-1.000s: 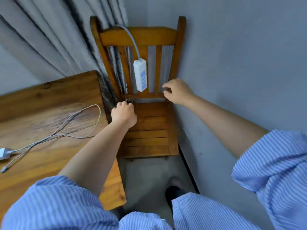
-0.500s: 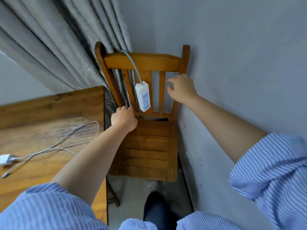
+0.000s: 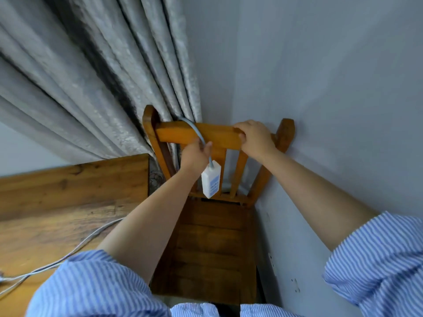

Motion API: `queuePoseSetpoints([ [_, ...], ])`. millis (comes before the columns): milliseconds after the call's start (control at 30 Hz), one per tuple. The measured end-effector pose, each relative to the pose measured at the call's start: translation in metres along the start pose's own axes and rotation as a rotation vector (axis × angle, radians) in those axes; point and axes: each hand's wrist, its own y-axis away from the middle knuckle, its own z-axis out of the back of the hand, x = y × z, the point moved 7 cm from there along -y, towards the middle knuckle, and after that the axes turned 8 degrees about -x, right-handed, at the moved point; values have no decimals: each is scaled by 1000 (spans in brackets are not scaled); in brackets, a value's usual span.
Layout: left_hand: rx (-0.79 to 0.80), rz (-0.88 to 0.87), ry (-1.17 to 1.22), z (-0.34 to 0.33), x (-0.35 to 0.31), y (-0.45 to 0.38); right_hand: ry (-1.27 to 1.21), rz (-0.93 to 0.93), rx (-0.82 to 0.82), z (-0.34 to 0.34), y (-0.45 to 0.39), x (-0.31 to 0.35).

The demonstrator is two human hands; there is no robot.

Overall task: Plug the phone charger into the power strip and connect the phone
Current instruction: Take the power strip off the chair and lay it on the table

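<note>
Meanwhile left hand [image 3: 194, 156] pinches cable [image 3: 197, 131]; right hand [image 3: 255, 138] grips chair [image 3: 219, 133] beside wall [image 3: 332, 110].

Soft, even, dimmish light; slight motion blur; wide-angle bending at edges.

Striped shirt, bare forearms

The person wears a shirt of fine blue and white stripes; the left sleeve [image 3: 91, 287] and right sleeve [image 3: 375, 264] are pushed up above the elbows, leaving both forearms bare. The left hand [image 3: 194, 156] and right hand [image 3: 256, 138] carry no rings or watch.
</note>
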Motion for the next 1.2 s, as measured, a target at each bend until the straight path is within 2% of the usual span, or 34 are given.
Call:
queuePoseSetpoints([
  [167,-85,-82,-27,11,5,-9,-68,28,-61,0,-2,-2],
  [333,-242,-42,163,64,19,-11,55,35,-121,-1,-3,15],
  [433,-297,-85,116,96,14,-26,113,119,-95,-12,-8,41],
  [567,-354,-129,47,129,10,-52,186,111,-67,-13,-10,45],
  [833,-297,-140,-260,161,19,-91,220,41,-27,-6,-8,64],
  [967,-184,-87,-397,160,17,-106,206,35,-29,-5,-5,68],
  [1100,-66,-49,-471,146,19,-93,184,135,-129,-1,-3,79],
  [1200,-88,-18,-488,147,22,-81,278,84,12,-10,2,71],
])
